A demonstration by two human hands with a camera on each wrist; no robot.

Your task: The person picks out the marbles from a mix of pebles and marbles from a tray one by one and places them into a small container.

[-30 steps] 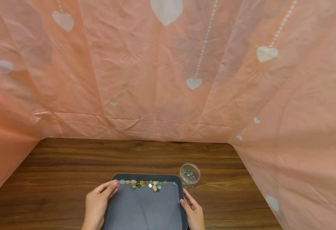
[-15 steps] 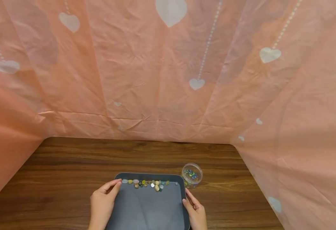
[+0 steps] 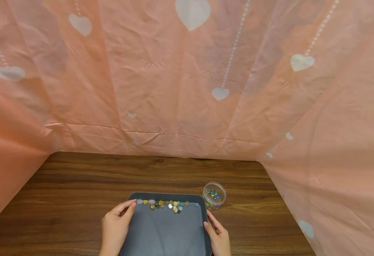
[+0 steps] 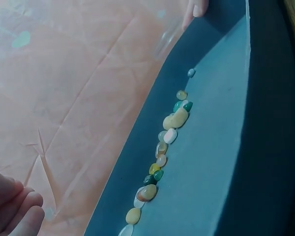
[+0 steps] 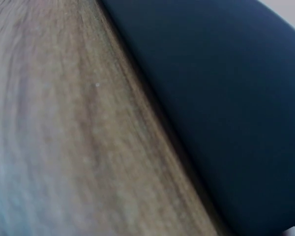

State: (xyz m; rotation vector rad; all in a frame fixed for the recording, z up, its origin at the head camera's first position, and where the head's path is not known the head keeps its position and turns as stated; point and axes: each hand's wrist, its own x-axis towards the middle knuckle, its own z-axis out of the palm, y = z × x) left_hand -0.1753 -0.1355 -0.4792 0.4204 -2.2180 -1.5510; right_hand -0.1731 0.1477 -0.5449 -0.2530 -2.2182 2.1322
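Note:
In the head view a dark grey tray (image 3: 167, 231) lies on the wooden table. Small polished stones (image 3: 175, 209) are bunched along its far wall; the left wrist view shows these stones (image 4: 150, 191) closely. My left hand (image 3: 115, 227) is at the tray's far left corner, thumb and index fingertips close together. In the left wrist view the left hand's fingers (image 4: 27, 204) appear apart from the rim, and whether they pinch anything is hidden. My right hand (image 3: 218, 236) grips the tray's right wall, thumb at the rim and fingers outside.
A clear round jar (image 3: 214, 193) with colourful glass pieces stands beside the tray's far right corner. Peach cloth (image 3: 187, 89) with white hearts encloses the back and sides of the table (image 3: 78, 181). Dark tray side (image 5: 216, 108) fills much of the right wrist view.
The whole scene has shifted slightly rightward in the head view. Both hands, the tray and the stones keep nearly the same places relative to each other.

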